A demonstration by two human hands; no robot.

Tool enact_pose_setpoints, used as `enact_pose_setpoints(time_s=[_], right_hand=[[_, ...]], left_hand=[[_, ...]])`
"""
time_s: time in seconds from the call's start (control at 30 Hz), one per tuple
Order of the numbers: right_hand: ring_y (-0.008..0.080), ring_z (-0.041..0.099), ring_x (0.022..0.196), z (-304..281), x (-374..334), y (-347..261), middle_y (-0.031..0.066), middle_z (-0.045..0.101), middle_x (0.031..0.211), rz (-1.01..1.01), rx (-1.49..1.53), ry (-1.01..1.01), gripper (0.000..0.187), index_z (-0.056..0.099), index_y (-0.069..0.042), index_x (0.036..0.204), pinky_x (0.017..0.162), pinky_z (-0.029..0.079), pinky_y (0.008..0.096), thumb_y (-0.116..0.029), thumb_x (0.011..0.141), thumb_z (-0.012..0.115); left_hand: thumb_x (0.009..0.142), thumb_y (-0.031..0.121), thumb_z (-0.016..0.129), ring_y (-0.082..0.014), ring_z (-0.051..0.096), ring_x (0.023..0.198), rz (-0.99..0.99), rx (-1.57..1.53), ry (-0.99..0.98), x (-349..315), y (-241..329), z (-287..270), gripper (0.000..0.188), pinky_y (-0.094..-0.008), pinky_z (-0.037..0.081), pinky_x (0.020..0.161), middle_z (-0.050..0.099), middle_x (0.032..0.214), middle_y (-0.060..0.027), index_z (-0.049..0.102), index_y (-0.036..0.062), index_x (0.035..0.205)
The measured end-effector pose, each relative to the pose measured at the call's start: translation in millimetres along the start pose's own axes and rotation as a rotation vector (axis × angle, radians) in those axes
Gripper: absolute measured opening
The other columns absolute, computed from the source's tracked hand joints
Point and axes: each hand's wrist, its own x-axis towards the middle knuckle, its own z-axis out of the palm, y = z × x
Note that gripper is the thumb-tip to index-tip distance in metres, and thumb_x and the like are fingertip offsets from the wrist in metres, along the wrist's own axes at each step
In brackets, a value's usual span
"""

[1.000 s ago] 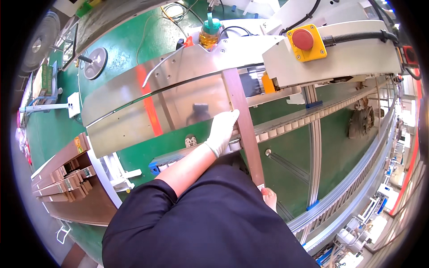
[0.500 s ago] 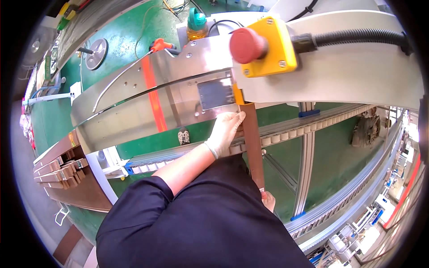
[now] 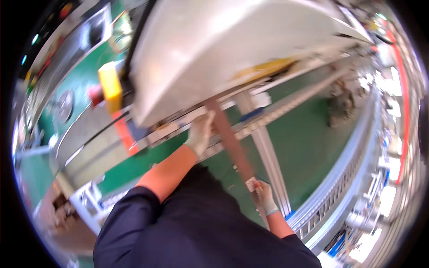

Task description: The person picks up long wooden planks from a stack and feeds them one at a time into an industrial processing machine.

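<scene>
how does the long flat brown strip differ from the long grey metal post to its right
The long flat brown strip bears a small white patch; the long grey metal post has a blue fitting across its upper part. The right hand holds the strip; no hand holds the post. Both are narrow and slant down to the right.

A blurred round grey disc (image 3: 66, 106) on the green floor (image 3: 308, 152), a red stripe (image 3: 407, 107) far right.
</scene>
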Motion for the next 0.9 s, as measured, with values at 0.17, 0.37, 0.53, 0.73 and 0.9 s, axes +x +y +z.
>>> enact_pose_setpoints(time_s=[0.17,0.37,0.53,0.73,0.9], right_hand=[[0.0307,0.073,0.080,-52.0,35.1,-9.1,0.0188,0.076,0.087,-0.076,-0.120,0.081,0.046,0.077,0.000,0.109,0.077,0.056,0.0432,-0.043,0.103,0.060],[0.0353,0.060,0.122,-26.2,60.7,-104.6,0.0140,0.067,0.130,-0.420,-0.393,0.813,0.045,0.072,-0.011,0.122,0.104,0.048,0.0487,-0.040,0.089,0.077],[0.0374,0.047,0.143,69.7,52.4,-166.4,0.0146,0.059,0.145,-0.979,-0.457,0.297,0.049,0.069,-0.009,0.129,0.123,0.032,0.0536,-0.041,0.091,0.074],[0.0327,0.067,0.095,178.1,-9.3,-228.4,0.0096,0.072,0.093,-1.252,-0.829,-0.286,0.021,0.076,-0.013,0.097,0.097,0.048,0.0490,-0.030,0.085,0.072],[0.0325,0.071,0.090,235.3,18.4,-193.6,0.0105,0.074,0.097,-1.398,-0.691,-0.205,0.027,0.075,-0.012,0.110,0.081,0.054,0.0478,-0.034,0.093,0.071]], left_hand=[[0.102,0.054,0.061,-0.0189,0.069,0.098,0.002,0.128,-0.100,32.2,0.9,28.1,0.050,-0.0329,0.056,0.082,0.069,0.115,-0.0053,0.066,0.0085,0.122],[0.107,0.043,0.057,-0.0280,0.065,0.111,0.231,1.184,-0.384,27.0,-29.9,-44.6,0.049,-0.0411,0.051,0.093,0.068,0.128,-0.0190,0.062,0.0019,0.132],[0.101,0.037,0.059,-0.0424,0.068,0.107,0.469,1.298,-0.213,-97.7,-6.4,-85.5,0.040,-0.0461,0.054,0.093,0.073,0.108,-0.0237,0.071,0.0018,0.116],[0.096,0.046,0.064,-0.0394,0.070,0.097,0.525,1.585,0.285,-240.2,10.4,-204.2,0.045,-0.0520,0.054,0.085,0.074,0.104,-0.0203,0.073,0.0041,0.111],[0.092,0.047,0.067,-0.0334,0.058,0.131,0.401,1.702,0.712,-320.9,8.0,-277.8,0.055,-0.0569,0.032,0.121,0.069,0.126,-0.0142,0.068,0.0066,0.129]])
